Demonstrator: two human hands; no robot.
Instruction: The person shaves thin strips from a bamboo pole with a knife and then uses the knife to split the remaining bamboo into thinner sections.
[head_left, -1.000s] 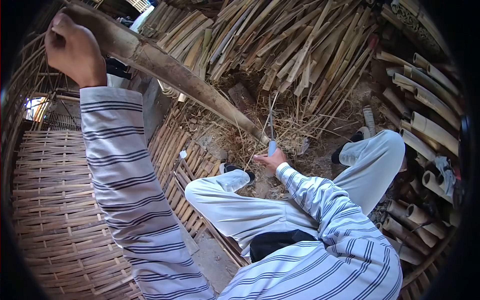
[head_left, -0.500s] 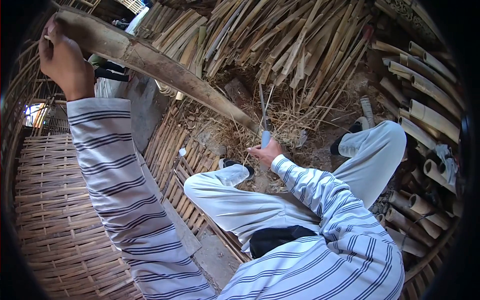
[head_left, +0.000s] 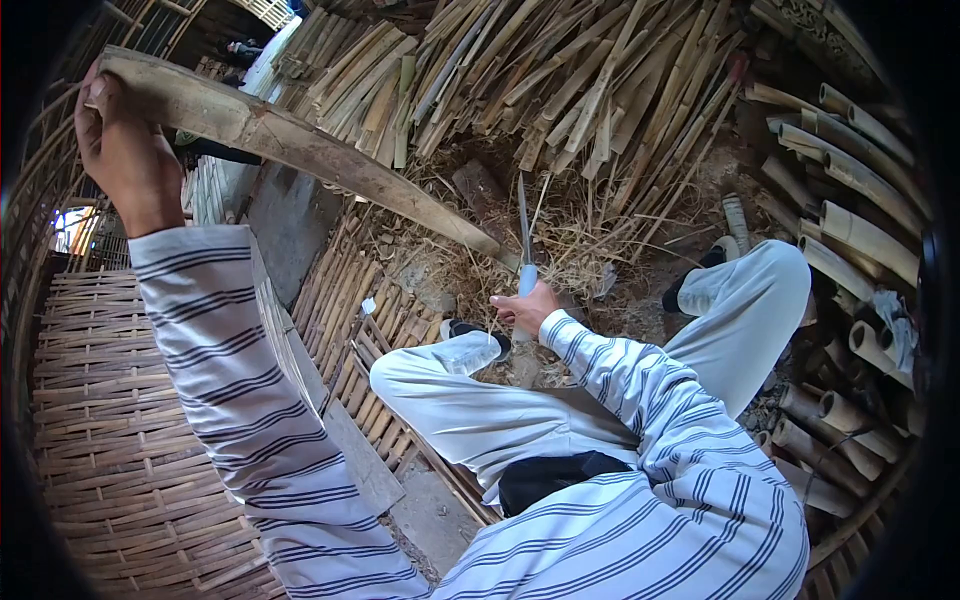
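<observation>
The left hand (head_left: 125,150) was up high, fingers wrapped tight around the top end of the long bamboo slat (head_left: 300,150), and that raised grip tilted the piece steeply down toward the ground. Its lower end met the knife (head_left: 524,245) in front of the knees, so, to my eye, the slant fed the wood onto the blade. The right hand (head_left: 528,310) was fisted on the pale blue handle, blade standing upright among the dry shavings (head_left: 560,250). So the slat ran diagonally between the two grips, top in the left fist, bottom touching the blade just above the right. Behind lay the stacked bamboo strips (head_left: 560,90), and a woven mat (head_left: 120,420) to the person's left.
</observation>
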